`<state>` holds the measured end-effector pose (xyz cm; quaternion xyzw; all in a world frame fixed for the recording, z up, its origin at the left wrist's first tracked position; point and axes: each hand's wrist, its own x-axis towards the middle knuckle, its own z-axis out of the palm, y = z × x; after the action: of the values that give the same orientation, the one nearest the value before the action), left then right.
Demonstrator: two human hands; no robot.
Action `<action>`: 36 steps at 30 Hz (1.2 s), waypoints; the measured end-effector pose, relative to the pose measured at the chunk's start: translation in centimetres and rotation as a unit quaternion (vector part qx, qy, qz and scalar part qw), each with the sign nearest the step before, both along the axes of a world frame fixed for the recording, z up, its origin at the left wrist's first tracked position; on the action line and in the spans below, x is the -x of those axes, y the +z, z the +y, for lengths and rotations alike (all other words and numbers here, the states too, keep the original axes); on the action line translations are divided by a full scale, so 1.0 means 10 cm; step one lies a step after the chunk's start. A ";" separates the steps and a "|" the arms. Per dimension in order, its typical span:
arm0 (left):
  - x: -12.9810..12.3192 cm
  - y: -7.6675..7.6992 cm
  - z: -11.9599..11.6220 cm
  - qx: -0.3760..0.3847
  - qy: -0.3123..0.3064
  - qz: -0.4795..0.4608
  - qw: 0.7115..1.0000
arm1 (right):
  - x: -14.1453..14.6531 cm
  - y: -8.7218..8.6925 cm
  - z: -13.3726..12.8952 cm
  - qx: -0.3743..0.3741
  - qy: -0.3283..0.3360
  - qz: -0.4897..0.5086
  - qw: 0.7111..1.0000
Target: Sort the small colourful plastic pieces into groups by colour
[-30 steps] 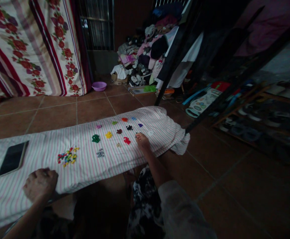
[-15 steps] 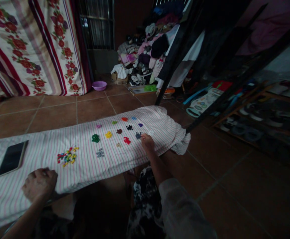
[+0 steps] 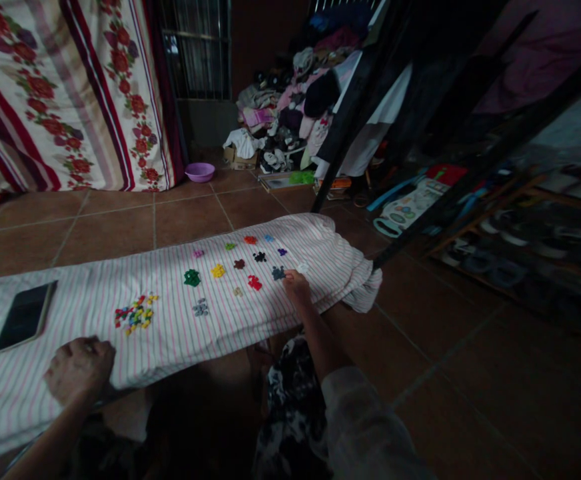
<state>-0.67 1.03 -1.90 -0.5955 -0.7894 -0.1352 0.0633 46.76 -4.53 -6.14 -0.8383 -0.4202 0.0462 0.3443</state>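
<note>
My right hand [image 3: 296,288] is at the right part of the striped cloth, thumb and fingers pinched together at the edge of a dark grey pile of small pieces [image 3: 277,273]. Whatever lies between the fingertips is too small to make out. My left hand [image 3: 81,367] rests on the cloth at the near left, fingers curled in; what it may hold is hidden. Right of it lies a mixed-colour heap of small pieces [image 3: 138,315]. Single-colour piles spread beyond, among them green [image 3: 191,278], yellow [image 3: 217,271], red [image 3: 254,283], light grey [image 3: 200,307] and black [image 3: 259,257].
A phone [image 3: 26,316] lies on the striped cloth [image 3: 95,280] at the left. Behind are a purple basin [image 3: 200,173], a flowered curtain [image 3: 90,100] and heaped clothes [image 3: 295,100]. Dark poles and a shoe rack [image 3: 500,247] stand at the right.
My right hand has shifted very slightly to the right, staying beside the dark grey pile. My left hand keeps its place.
</note>
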 end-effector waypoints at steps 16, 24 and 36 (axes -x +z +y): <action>-0.02 0.08 0.00 0.035 0.008 -0.050 0.998 | -0.08 -0.04 0.13 -0.095 0.054 -0.064 0.992; -0.04 0.11 -0.01 0.026 -0.001 -0.041 0.999 | 0.01 -0.18 0.35 -0.055 0.113 -0.122 0.985; -0.06 0.13 -0.02 0.033 -0.004 -0.021 0.999 | -0.04 -0.18 0.39 -0.084 0.135 -0.105 0.982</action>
<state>-0.09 0.87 -0.63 -0.5976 -0.7920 -0.1223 0.0266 47.12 -0.63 -7.93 -0.7420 -0.5658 -0.0316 0.3582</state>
